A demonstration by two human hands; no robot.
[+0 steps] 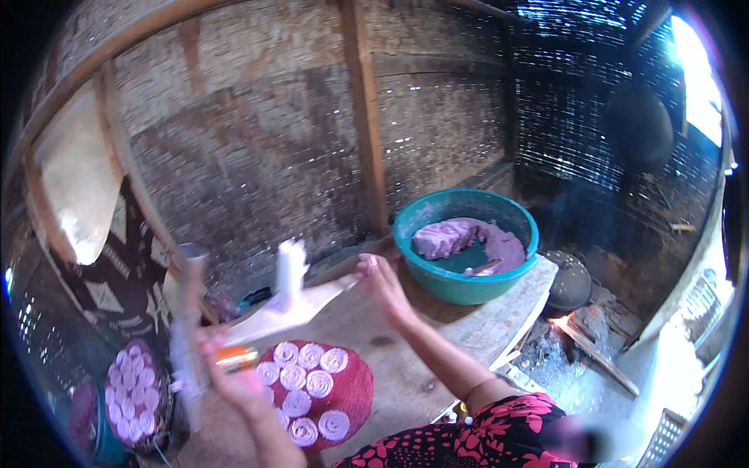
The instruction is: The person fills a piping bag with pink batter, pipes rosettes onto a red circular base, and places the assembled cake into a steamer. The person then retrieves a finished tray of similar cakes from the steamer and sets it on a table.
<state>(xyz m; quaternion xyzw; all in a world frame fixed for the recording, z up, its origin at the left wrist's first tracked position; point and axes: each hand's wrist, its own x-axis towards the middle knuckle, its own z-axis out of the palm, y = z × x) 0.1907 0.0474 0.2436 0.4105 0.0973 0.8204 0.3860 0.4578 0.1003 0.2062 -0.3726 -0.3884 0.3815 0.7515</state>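
Observation:
A pale wooden board [320,304] with narrowed ends slants between my two hands. A whitish-lilac upright piece [291,269], blurred, stands on its middle; I cannot tell whether it is dough. My left hand [240,382], smeared by motion, closes at the board's near end, beside a blurred upright greyish tube [189,320] and a small orange patch. Whether the hand also holds the tube is unclear. At the far end, my right hand [382,287] grips the tip with its fingers together. Below lies a round red mat [355,382] bearing several lilac dough spirals [319,383].
A teal basin [466,287] with lilac dough [449,236] stands on the wooden table [390,349]. At the left is another tray of spirals [133,390]. Right of the table, flames [560,321] burn by a dark round pot [568,281] and a firewood stick [601,359].

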